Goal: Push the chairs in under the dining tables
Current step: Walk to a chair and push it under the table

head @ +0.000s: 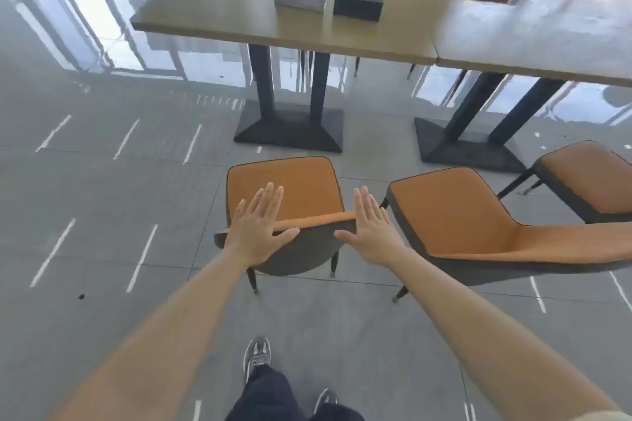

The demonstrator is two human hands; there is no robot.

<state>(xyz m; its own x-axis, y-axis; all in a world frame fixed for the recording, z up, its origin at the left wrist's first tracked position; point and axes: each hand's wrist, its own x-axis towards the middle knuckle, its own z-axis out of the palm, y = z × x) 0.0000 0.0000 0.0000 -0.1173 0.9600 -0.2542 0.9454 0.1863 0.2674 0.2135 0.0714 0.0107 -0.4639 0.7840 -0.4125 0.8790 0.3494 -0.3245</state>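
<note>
Orange upholstery covers the nearest chair (284,188), which stands on the grey floor, pulled out from the wooden dining table (222,17) with its seat facing the table's black pedestal base (290,130). The left hand (260,229) lies flat over the top edge of the backrest (318,220), fingers straight and spread, holding nothing. The right hand (371,232) is equally wide and flat at the backrest's right end; whether it presses the edge or only meets it, I cannot tell.

The step in hand looks like the start of the push on this chair. The next move likely calls for an even forward shove from both palms, so the seat slides straight between floor and tabletop without bumping the base. A second chair (451,208) and a third chair (588,174) stand out as well, before the neighbouring table (547,41).
</note>
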